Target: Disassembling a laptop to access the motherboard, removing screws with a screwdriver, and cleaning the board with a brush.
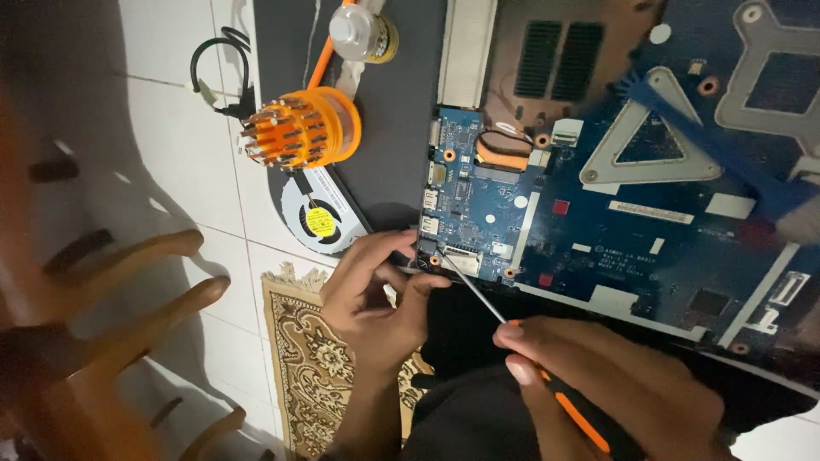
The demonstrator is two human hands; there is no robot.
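At lower board edge: my left hand pinches the blue laptop circuit board corner, steadying it; my right hand is clenched round the orange-and-black-handled screwdriver, tip on a screw there.

Board: blue circuit board, wide and flat, lying face up in a dark laptop shell. Small chips, white connectors, silver port housings along its left edge, orange-ringed screw holes. A grey triangular bracket sits on its upper middle; a grey square frame at the upper right.

Screwdriver: thin bright metal shaft, black handle with orange stripe. Lies slanted, tip up and left, handle down and right. Tip rests at the board's lower left corner, beside a white connector.

Right hand: wrapped round the screwdriver handle.

Left hand: fingertips pinched at the board's lower left corner, just beside the screwdriver tip.
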